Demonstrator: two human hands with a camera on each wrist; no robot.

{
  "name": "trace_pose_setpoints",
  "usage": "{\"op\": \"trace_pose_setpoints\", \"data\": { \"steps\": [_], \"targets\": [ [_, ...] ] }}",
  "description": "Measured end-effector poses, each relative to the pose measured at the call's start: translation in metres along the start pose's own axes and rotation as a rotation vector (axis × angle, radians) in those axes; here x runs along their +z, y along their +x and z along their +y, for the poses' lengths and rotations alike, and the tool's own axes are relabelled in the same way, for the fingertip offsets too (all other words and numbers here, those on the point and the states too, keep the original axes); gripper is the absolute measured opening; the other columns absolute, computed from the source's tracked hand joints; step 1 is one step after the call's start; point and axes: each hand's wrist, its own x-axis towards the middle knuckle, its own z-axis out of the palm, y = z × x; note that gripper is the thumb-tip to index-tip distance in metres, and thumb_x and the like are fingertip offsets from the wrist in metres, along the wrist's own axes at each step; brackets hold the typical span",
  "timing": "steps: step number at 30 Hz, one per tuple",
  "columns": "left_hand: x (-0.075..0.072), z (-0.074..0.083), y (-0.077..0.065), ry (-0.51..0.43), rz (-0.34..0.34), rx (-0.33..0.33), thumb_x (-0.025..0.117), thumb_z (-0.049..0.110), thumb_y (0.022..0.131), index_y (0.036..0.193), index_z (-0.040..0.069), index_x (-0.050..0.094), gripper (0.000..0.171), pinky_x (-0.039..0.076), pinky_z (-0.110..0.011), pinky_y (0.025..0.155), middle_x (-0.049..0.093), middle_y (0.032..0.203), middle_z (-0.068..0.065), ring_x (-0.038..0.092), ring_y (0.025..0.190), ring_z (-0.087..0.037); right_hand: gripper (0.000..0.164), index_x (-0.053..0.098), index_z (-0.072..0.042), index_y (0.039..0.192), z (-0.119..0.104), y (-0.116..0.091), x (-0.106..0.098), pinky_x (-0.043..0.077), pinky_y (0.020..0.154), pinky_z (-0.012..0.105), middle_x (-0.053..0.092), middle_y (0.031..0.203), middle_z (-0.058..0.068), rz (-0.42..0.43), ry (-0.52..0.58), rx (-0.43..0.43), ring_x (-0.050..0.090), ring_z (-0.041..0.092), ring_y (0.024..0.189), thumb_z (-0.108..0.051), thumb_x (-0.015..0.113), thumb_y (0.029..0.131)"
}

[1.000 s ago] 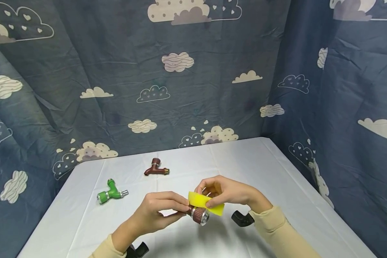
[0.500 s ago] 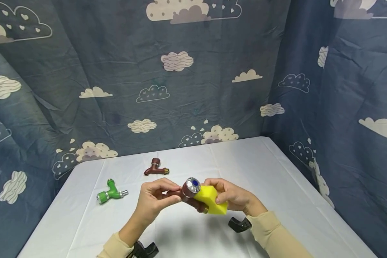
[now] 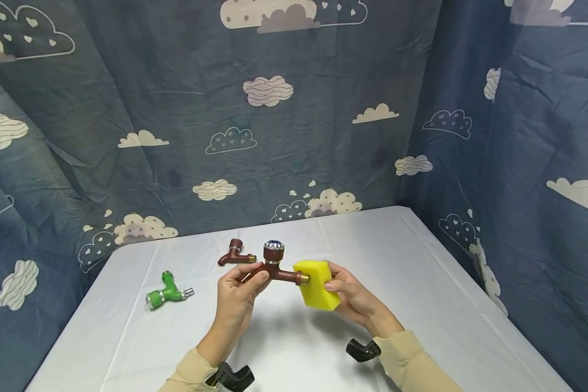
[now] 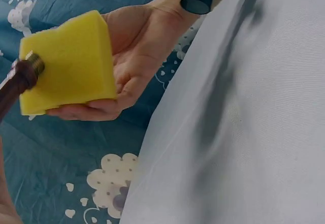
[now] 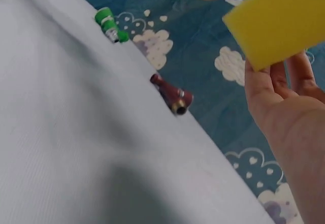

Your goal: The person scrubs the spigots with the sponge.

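Above the table, my left hand (image 3: 238, 292) pinches a brown tap (image 3: 285, 275) by its spout end. The tap's silver-topped knob points up, and its brass threaded end faces right, at the sponge. My right hand (image 3: 355, 296) grips a yellow sponge (image 3: 318, 284), thumb on the near side and fingers behind. In the left wrist view the threaded end of the tap (image 4: 25, 74) overlaps the face of the sponge (image 4: 71, 66); whether they touch I cannot tell. The right wrist view has the sponge (image 5: 282, 21) at top right, hiding the tap.
A second brown tap (image 3: 236, 253) lies farther back on the white table (image 3: 372, 245). To the left lies a green tap (image 3: 169, 292) with a silver end. A dark cloud-print cloth (image 3: 323, 152) hangs behind the table and at its sides.
The left hand has turned the brown tap from knob toward me to knob upright, raising it. The right hand has moved the sponge from beside the knob to the tap's threaded end.
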Motion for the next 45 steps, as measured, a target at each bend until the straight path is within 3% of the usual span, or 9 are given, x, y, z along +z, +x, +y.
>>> {"op": "trace_pose_setpoints", "data": {
  "steps": [7, 13, 18, 27, 36, 45],
  "targets": [
    [0.001, -0.006, 0.02, 0.044, 0.14, -0.062, 0.078, -0.012, 0.09, 0.104, 0.001, 0.08, 0.019, 0.066, -0.036, 0.095, 0.071, 0.106, -0.007, 0.079, 0.095, -0.015, 0.037, 0.06, -0.022, 0.13, 0.001, -0.018, -0.012, 0.064, 0.095, 0.028, 0.067, 0.12, -0.004, 0.068, -0.04, -0.019, 0.068, 0.012, 0.107, -0.003, 0.054, 0.099],
    [0.0, -0.019, 0.04, 0.093, 0.149, -0.099, 0.08, -0.013, 0.088, 0.111, -0.016, 0.074, 0.024, 0.068, -0.034, 0.09, 0.077, 0.094, -0.006, 0.079, 0.086, -0.013, 0.034, 0.06, -0.022, 0.126, -0.005, -0.03, -0.017, 0.063, 0.096, 0.028, 0.066, 0.12, -0.005, 0.122, -0.076, -0.014, 0.067, 0.011, 0.107, -0.003, 0.053, 0.1],
    [-0.005, -0.034, 0.052, 0.176, 0.135, -0.139, 0.082, -0.011, 0.087, 0.114, -0.021, 0.071, 0.031, 0.068, -0.031, 0.085, 0.078, 0.09, -0.007, 0.078, 0.084, -0.012, 0.034, 0.06, -0.023, 0.127, -0.008, -0.033, -0.02, 0.063, 0.097, 0.028, 0.066, 0.121, -0.005, 0.15, -0.104, 0.001, 0.067, 0.012, 0.108, -0.002, 0.054, 0.1],
    [-0.009, -0.055, 0.067, 0.319, 0.074, -0.217, 0.085, -0.006, 0.087, 0.114, -0.018, 0.073, 0.032, 0.069, -0.028, 0.08, 0.081, 0.095, -0.012, 0.079, 0.082, -0.012, 0.035, 0.062, -0.023, 0.126, -0.013, -0.037, -0.025, 0.064, 0.096, 0.028, 0.068, 0.121, -0.005, 0.129, -0.111, -0.036, 0.069, 0.011, 0.108, 0.0, 0.053, 0.101],
    [-0.007, -0.067, 0.068, 0.448, 0.103, -0.28, 0.091, 0.004, 0.084, 0.106, -0.008, 0.08, 0.027, 0.068, -0.027, 0.08, 0.078, 0.11, -0.018, 0.076, 0.08, -0.008, 0.035, 0.062, -0.024, 0.126, -0.016, -0.038, -0.027, 0.064, 0.096, 0.029, 0.068, 0.12, -0.005, 0.133, -0.138, -0.04, 0.069, 0.012, 0.108, -0.001, 0.053, 0.102],
    [-0.009, -0.065, 0.071, 0.534, 0.097, -0.28, 0.089, -0.003, 0.083, 0.096, -0.008, 0.08, 0.017, 0.069, -0.03, 0.076, 0.079, 0.093, -0.017, 0.078, 0.077, -0.014, 0.035, 0.062, -0.026, 0.126, -0.021, -0.043, -0.033, 0.064, 0.096, 0.029, 0.066, 0.12, -0.006, 0.167, -0.193, -0.027, 0.067, 0.011, 0.108, -0.002, 0.053, 0.102]
  ]
}}
